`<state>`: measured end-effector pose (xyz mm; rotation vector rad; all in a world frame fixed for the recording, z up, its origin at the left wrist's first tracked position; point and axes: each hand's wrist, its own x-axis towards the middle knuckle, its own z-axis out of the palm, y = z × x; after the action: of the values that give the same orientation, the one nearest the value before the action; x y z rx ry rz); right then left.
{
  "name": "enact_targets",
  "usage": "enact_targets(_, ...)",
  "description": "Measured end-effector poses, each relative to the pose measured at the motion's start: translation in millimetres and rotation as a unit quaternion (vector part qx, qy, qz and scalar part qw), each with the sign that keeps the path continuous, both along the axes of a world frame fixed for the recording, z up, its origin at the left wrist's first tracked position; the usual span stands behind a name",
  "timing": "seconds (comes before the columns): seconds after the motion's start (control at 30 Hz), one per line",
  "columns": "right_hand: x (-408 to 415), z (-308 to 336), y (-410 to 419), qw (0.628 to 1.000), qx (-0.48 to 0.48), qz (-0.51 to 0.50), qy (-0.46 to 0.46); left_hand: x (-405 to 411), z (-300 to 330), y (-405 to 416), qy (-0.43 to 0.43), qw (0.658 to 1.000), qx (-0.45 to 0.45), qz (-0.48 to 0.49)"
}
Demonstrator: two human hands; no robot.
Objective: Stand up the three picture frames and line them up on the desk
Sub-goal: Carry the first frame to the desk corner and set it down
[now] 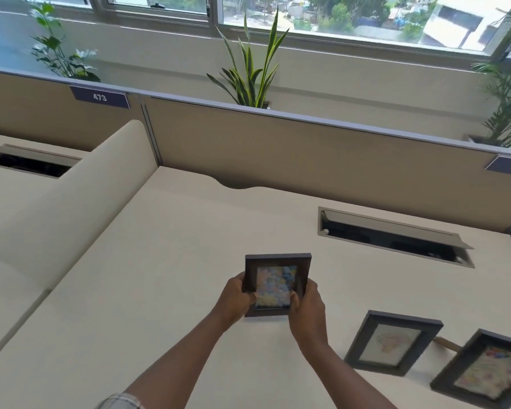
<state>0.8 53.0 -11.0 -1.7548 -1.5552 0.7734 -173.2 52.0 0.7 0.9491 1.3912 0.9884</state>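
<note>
Frame (278,286) | upright at mid bench (160,261), face toward the wearer | left hand (236,299) and right hand (306,308) fingers clamp its side edges, likely to steady it for standing | two other frames (393,342) (484,369) lie flat, near right.

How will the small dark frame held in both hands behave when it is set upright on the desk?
The small dark frame looks rigid, probably light: the left hand and right hand pinch only its lower sides. Upright on the desk, its narrow edge may tip easily. Its glossy front could be fragile.
</note>
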Motion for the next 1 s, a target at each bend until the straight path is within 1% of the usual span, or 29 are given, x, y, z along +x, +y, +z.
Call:
enact_targets(0.17, -53.4, 16.3, 60.9, 0.998, 0.002, 0.061, -0.001, -58.6, 23.1, 42.3, 0.052, 0.998, 0.016, 0.043)
enact_targets(0.3, -101.6, 24.0, 106.6, 0.994, 0.006, 0.111, 0.0, -106.5, 30.7, 79.4, 0.059, 0.994, 0.008, 0.092)
enact_targets(0.47, -161.6, 22.8, 159.4, 0.988, -0.004, 0.156, 0.008, -165.1, 26.0, 124.1, 0.081, 0.986, -0.01, 0.145)
enact_targets(0.73, -226.3, 7.8, 210.9, 0.983, -0.01, 0.182, 0.004, -222.7, 11.1, 171.1, 0.099, 0.976, -0.015, 0.193)
enact_targets(1.0, -247.7, -12.0, 227.4, 0.982, -0.023, 0.185, -0.007, -243.7, -3.3, 184.1, 0.105, 0.976, -0.03, 0.187)
